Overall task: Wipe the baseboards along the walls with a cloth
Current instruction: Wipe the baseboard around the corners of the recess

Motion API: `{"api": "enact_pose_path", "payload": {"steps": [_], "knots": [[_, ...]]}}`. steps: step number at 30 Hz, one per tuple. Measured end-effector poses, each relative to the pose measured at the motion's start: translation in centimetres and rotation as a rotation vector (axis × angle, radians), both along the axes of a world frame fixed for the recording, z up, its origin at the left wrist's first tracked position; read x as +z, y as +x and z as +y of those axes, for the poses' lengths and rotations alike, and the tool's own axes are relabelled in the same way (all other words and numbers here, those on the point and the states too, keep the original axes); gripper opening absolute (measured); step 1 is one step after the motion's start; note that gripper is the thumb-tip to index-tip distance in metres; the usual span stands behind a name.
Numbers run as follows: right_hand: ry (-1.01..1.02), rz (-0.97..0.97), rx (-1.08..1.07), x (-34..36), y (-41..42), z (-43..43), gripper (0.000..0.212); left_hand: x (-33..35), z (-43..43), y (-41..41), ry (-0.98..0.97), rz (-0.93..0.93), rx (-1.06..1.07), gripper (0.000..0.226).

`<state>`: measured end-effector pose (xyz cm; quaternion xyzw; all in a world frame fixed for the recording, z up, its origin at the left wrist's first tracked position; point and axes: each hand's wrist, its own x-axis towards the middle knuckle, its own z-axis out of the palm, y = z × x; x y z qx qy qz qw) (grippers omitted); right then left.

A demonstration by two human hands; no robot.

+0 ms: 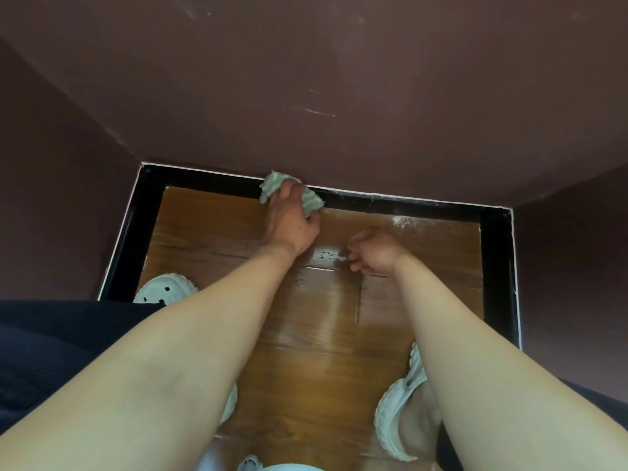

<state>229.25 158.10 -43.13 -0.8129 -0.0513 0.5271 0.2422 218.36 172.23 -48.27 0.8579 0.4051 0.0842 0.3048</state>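
A black baseboard (407,203) with a thin white top edge runs along the foot of the dark brown far wall and down both side walls. My left hand (289,219) grips a crumpled grey-green cloth (272,185) and holds it against the far baseboard, left of its middle. My right hand (373,248) hangs above the wooden floor a little to the right, fingers loosely curled, holding nothing. White dust lies on the baseboard's top edge to the right of the cloth.
The glossy wooden floor (323,334) shows a patch of white dust (401,220) near the far right corner. My feet in pale clogs, one clog (397,413) at the right and another (163,290) at the left, stand on the floor. Walls enclose the narrow space on three sides.
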Motion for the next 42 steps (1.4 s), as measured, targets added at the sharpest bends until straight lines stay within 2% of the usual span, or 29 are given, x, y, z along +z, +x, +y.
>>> {"api": "enact_pose_path", "payload": {"steps": [4,7,10,12,14,18,21,23,25,27,28,31,34,36,39,42], "knots": [[0.001,-0.004,0.008,0.1,-0.1,-0.2,0.027,-0.1,-0.1,-0.1,-0.022,0.037,-0.212,0.063],[0.001,-0.018,-0.024,0.1,0.1,-0.3,0.026,-0.1,-0.6,0.5,-0.118,0.032,-0.337,0.065],[0.028,-0.002,-0.017,0.5,-0.1,0.0,0.021,0.0,-0.3,0.6,-0.121,-0.018,-0.265,0.059],[0.049,0.005,-0.002,0.8,-0.3,0.1,0.015,-0.1,0.3,0.0,-0.041,-0.054,-0.121,0.054],[0.060,0.001,-0.002,1.0,-0.1,-0.1,0.013,-0.1,0.8,-0.6,-0.045,-0.067,0.006,0.051],[0.034,-0.008,-0.054,0.3,0.6,-1.2,0.022,0.2,0.2,0.2,-0.083,-0.042,0.027,0.048],[0.000,-0.015,-0.054,-0.1,0.8,-2.2,0.027,0.1,-0.7,0.4,-0.097,-0.013,0.010,0.055],[-0.002,-0.011,-0.060,-0.1,0.9,-2.9,0.028,-0.5,-1.2,0.3,-0.117,0.017,-0.075,0.066],[0.003,-0.011,-0.077,-0.1,0.9,-3.2,0.029,-0.6,-1.8,0.7,-0.117,0.044,-0.271,0.072],[0.006,-0.016,-0.095,0.0,0.9,-3.2,0.029,-0.4,-2.6,2.1,-0.130,0.035,-0.422,0.072],[0.005,-0.018,-0.094,0.0,1.0,-3.0,0.029,-0.2,-2.8,2.7,-0.155,0.024,-0.429,0.072],[0.016,-0.020,-0.082,0.2,1.1,-2.7,0.027,0.2,-2.8,3.2,-0.179,0.002,-0.334,0.067],[0.020,-0.024,-0.073,0.2,1.3,-2.7,0.021,0.5,-1.8,2.2,-0.016,0.067,-0.164,0.059],[0.013,-0.026,-0.077,-0.2,1.4,-2.9,0.018,1.0,-1.8,2.1,0.026,0.093,-0.082,0.056],[0.007,-0.019,-0.050,-0.6,1.1,-3.0,0.018,1.6,-2.4,2.8,-0.031,0.095,-0.067,0.057],[0.005,-0.017,-0.014,-0.8,1.0,-3.1,0.016,1.9,-2.4,2.6,-0.068,0.099,-0.155,0.066]]}}
